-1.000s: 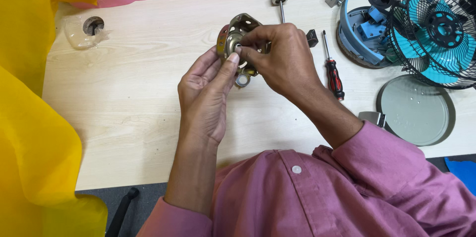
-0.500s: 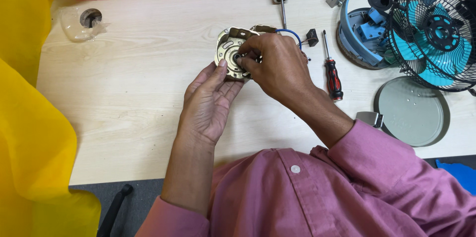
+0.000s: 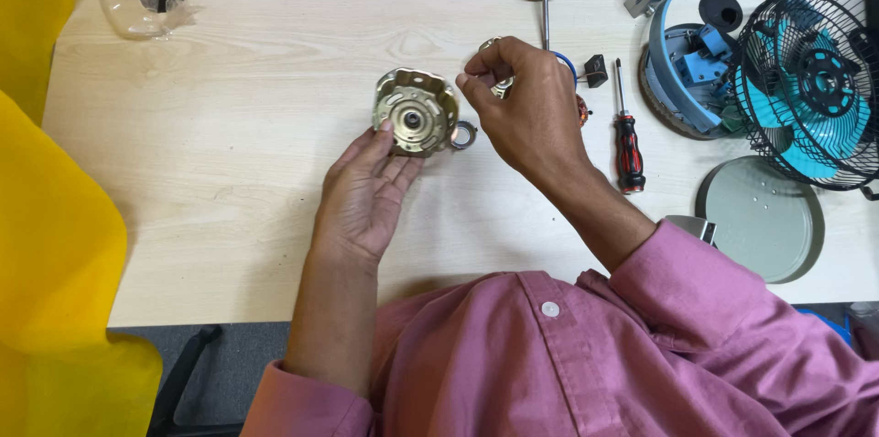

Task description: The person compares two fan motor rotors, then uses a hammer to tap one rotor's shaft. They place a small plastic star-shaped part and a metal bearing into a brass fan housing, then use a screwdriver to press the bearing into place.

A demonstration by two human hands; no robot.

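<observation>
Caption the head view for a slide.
Left hand holds a round brass-coloured metal motor cover; right hand pinches a small metal part on the pale wooden table.

Bright, even, diffuse light across the pale wooden table (image 3: pixel 229 172). Only soft, short shadows under the hands and beside the red-handled screwdriver (image 3: pixel 628 151). Faint sheen on the brass-coloured motor cover (image 3: pixel 415 112). Sharp focus throughout; no visible blur.
</observation>
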